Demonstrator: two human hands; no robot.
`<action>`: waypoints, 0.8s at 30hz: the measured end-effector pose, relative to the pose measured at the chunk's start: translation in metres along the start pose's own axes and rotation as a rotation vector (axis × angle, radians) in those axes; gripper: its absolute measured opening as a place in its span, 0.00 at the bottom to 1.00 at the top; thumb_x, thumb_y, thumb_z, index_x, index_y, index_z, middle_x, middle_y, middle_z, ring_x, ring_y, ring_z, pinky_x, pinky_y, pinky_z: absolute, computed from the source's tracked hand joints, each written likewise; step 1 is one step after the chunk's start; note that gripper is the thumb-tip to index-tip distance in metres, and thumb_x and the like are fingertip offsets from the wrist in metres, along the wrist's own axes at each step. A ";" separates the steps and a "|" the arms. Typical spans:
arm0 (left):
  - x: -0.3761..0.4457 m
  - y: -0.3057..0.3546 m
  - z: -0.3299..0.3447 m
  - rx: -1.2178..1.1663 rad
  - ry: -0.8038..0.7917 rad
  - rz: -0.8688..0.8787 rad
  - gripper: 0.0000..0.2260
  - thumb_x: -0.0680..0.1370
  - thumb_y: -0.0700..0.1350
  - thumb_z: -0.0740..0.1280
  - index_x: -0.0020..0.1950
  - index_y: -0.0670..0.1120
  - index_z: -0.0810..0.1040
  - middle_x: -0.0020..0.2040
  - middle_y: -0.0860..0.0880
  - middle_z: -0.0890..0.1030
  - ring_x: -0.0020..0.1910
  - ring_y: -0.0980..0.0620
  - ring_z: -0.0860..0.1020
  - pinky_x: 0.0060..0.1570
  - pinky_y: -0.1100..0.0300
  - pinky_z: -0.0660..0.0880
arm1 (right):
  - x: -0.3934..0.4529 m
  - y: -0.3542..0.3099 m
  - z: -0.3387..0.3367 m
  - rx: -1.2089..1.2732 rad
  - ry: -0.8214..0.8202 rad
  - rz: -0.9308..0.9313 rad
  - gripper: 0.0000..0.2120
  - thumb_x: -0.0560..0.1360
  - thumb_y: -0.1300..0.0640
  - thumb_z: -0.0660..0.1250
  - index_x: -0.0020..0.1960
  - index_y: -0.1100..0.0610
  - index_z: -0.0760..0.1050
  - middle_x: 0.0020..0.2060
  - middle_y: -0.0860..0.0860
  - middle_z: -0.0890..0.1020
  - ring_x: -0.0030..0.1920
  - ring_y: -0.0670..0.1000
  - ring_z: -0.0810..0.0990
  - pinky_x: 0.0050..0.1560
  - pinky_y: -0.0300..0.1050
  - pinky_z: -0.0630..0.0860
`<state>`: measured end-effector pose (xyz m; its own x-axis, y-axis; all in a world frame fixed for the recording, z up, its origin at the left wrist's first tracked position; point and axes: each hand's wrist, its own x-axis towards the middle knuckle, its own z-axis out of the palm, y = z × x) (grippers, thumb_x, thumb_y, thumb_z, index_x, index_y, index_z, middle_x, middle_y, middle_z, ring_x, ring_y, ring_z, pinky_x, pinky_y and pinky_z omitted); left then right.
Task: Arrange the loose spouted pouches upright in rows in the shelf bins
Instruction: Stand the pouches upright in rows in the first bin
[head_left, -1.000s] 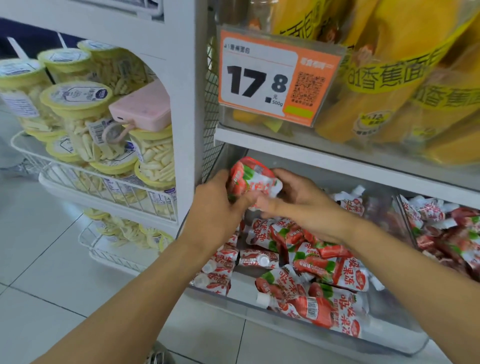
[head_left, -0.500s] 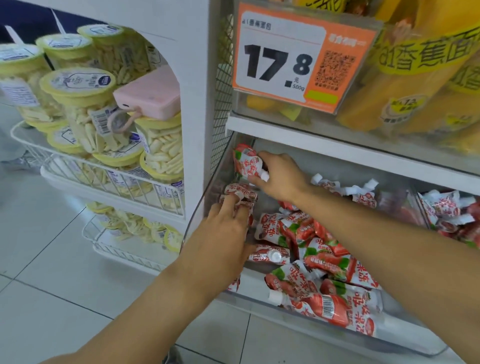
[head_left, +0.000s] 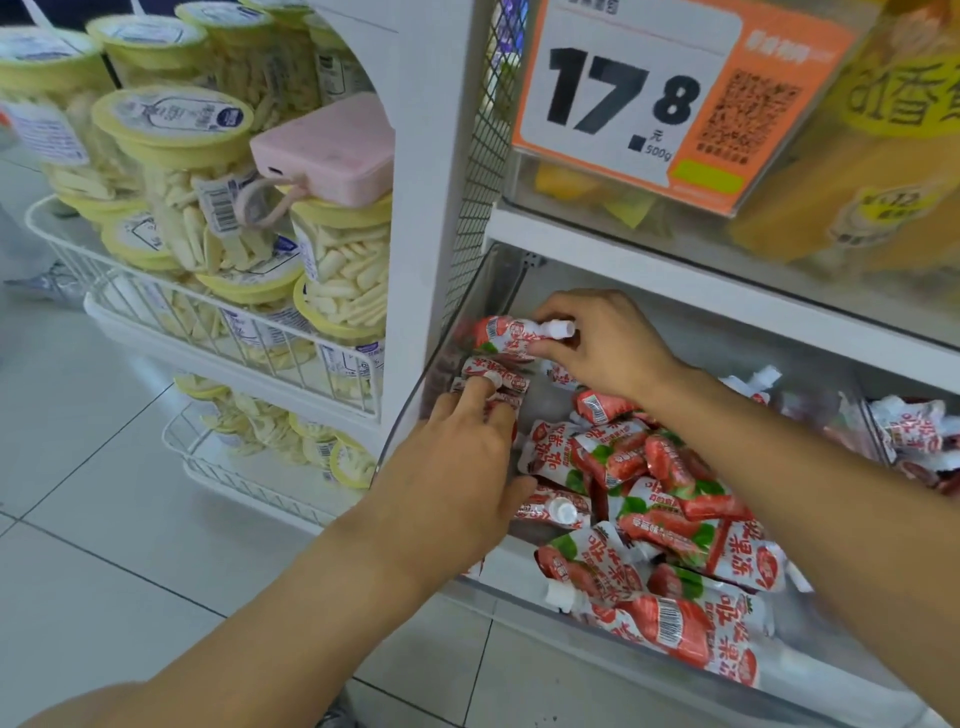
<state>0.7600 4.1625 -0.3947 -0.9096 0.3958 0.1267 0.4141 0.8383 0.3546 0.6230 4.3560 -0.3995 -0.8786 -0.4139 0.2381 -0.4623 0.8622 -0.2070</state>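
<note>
A clear shelf bin (head_left: 511, 582) holds several red-and-white spouted pouches lying loose in a heap (head_left: 670, 499). My right hand (head_left: 608, 343) is shut on one pouch (head_left: 506, 335) at the bin's back left corner, its white spout cap pointing right. Just below it, a short row of pouches (head_left: 491, 382) stands against the bin's left wall. My left hand (head_left: 457, 467) presses its fingers on that row's tops and holds nothing. A second bin (head_left: 914, 431) at right holds more pouches.
A white shelf post (head_left: 431, 182) and wire mesh stand left of the bin. Wire baskets with yellow-lidded snack tubs (head_left: 208, 208) and a pink power bank (head_left: 324, 145) hang further left. An orange price sign (head_left: 670, 93) fronts the shelf above. Tiled floor lies below.
My right hand carried the pouch from in front of the bin into its back left corner. My left hand let go of it and dropped onto the standing row.
</note>
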 end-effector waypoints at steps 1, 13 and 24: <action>0.001 0.000 0.000 -0.003 0.002 -0.001 0.24 0.78 0.58 0.63 0.69 0.49 0.65 0.68 0.50 0.62 0.65 0.49 0.66 0.61 0.57 0.69 | -0.002 0.000 0.000 0.008 0.010 -0.020 0.14 0.73 0.46 0.73 0.54 0.52 0.80 0.48 0.51 0.83 0.49 0.55 0.80 0.50 0.51 0.77; -0.002 0.002 0.001 -0.030 0.000 -0.042 0.26 0.77 0.58 0.62 0.71 0.48 0.63 0.67 0.49 0.63 0.65 0.50 0.67 0.63 0.59 0.68 | 0.013 -0.003 0.009 -0.024 -0.258 -0.133 0.17 0.77 0.50 0.68 0.64 0.50 0.72 0.50 0.54 0.82 0.49 0.57 0.80 0.42 0.46 0.74; -0.002 0.000 0.002 -0.011 0.037 -0.039 0.28 0.78 0.59 0.61 0.74 0.49 0.59 0.69 0.50 0.64 0.66 0.52 0.65 0.64 0.62 0.65 | 0.043 -0.017 0.012 0.012 -0.536 0.054 0.06 0.75 0.53 0.67 0.49 0.55 0.79 0.46 0.53 0.83 0.49 0.56 0.80 0.45 0.49 0.76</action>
<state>0.7615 4.1628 -0.3971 -0.9256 0.3490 0.1466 0.3785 0.8484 0.3701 0.5918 4.3206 -0.3969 -0.8375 -0.4631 -0.2899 -0.4137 0.8841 -0.2173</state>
